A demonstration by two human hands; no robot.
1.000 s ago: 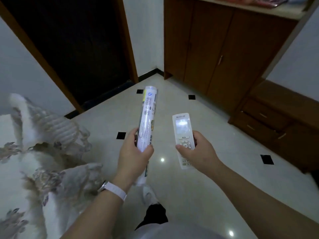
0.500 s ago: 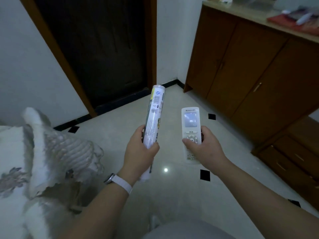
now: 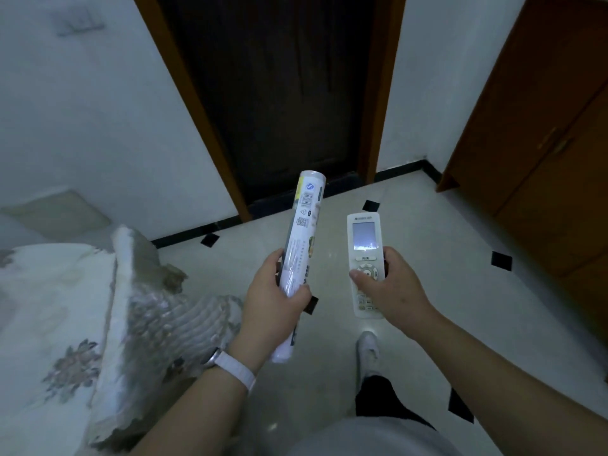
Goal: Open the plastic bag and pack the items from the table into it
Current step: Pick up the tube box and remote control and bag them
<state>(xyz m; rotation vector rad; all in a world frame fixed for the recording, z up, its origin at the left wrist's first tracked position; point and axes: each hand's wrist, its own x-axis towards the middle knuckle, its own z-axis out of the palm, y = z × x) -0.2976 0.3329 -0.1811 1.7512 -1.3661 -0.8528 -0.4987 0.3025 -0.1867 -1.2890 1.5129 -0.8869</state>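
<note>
My left hand (image 3: 274, 302) grips a long white roll (image 3: 301, 238) wrapped in clear printed film, held nearly upright and leaning a little to the right. My right hand (image 3: 393, 286) holds a white remote control (image 3: 365, 245) with a small grey screen, thumb resting on its round button pad. Both items are in front of me above the floor, side by side and apart. No plastic bag and no table are in view.
A bed with a white floral cover (image 3: 59, 324) fills the lower left. A dark door in a brown frame (image 3: 279, 93) stands straight ahead. A brown wooden cabinet (image 3: 543, 143) lines the right. Pale glossy floor tiles (image 3: 427, 232) with black insets lie between; my shoe (image 3: 368, 350) shows below.
The view has swung left: the door is now straight ahead and the cabinet has slid to the right edge. Both hands keep the same grip on the roll and remote.
</note>
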